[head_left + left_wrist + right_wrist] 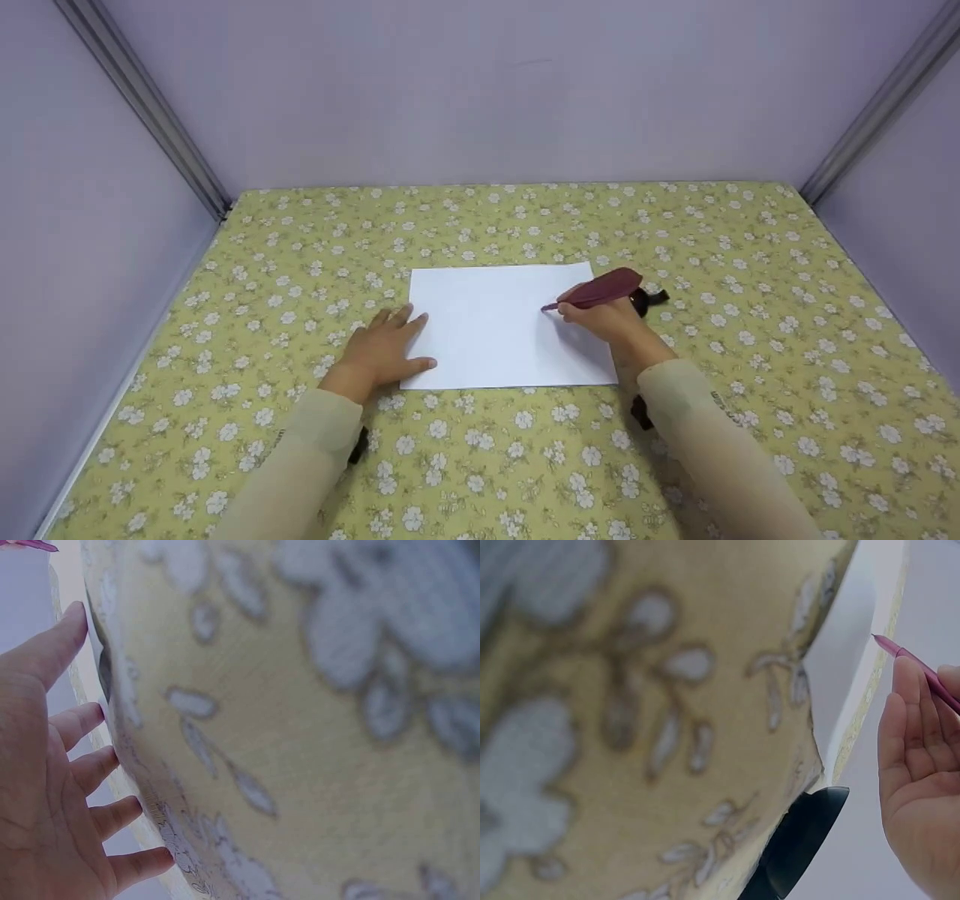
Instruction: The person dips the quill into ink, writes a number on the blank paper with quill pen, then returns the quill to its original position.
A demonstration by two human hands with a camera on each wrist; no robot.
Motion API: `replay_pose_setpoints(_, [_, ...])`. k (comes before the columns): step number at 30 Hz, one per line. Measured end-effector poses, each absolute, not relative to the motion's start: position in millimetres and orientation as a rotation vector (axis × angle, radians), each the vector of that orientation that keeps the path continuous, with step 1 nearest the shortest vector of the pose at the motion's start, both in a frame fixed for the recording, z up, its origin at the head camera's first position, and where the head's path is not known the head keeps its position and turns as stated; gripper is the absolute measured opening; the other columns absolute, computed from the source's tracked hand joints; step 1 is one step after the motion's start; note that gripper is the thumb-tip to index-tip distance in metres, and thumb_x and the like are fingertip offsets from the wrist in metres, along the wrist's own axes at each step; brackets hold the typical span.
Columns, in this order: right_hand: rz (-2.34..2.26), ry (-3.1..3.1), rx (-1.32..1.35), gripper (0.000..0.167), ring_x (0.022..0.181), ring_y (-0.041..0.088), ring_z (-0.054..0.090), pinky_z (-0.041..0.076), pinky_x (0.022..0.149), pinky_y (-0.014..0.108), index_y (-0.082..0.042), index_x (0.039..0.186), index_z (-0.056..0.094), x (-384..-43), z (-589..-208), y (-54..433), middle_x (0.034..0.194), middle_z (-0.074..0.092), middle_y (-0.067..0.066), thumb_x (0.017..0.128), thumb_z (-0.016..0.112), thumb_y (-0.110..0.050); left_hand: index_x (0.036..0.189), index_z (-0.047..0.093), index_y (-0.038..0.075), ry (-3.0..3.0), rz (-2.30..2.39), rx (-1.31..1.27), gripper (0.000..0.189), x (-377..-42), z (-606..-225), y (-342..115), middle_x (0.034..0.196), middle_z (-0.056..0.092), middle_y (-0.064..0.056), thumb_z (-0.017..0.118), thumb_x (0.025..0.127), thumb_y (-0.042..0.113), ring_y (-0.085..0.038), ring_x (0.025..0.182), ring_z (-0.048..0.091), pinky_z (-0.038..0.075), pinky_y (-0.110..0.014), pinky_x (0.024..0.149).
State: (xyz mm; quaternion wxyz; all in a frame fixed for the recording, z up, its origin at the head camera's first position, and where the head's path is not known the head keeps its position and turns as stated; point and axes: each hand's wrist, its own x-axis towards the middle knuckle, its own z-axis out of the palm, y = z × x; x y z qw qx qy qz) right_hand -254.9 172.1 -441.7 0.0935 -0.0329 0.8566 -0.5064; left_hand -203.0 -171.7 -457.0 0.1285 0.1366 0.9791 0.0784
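A blank white sheet of paper (480,322) lies on the flowered cloth. My left hand (384,351) rests across its left edge with fingers spread, thumb and fingertips on or beside the paper; the left wrist view shows the same hand (52,765) from the palm side. Over the paper's right part, my right hand (600,315) pinches a maroon feather pen (607,288) between thumb and fingers. The pen's tip points left, right at the paper. In the right wrist view its pink shaft (922,673) slants up from the curled fingers.
Just behind the right hand stands a dark round object (640,301) with a black part sticking out, partly hidden by the hand. Yellow flowered cloth (480,480) covers the table. Pale walls (480,97) enclose the back and both sides.
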Motion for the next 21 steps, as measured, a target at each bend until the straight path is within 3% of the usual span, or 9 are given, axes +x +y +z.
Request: replay_pose_setpoints(21, [-1.363,2.505,-0.299,0.018,0.080,0.018,0.066,0.046,0.077,0.033,-0.006,0.099,0.074,-245.7,-442.2,172.0,0.084,0.072,0.006,0.086,0.072,-0.019,0.152,0.027,0.018,2.853,0.228,0.396,0.079,-201.9,-456.2,-171.4,0.157,0.017,-0.010,0.052,0.090,0.060,-0.038,0.141,0.015,0.026,-0.064,0.103])
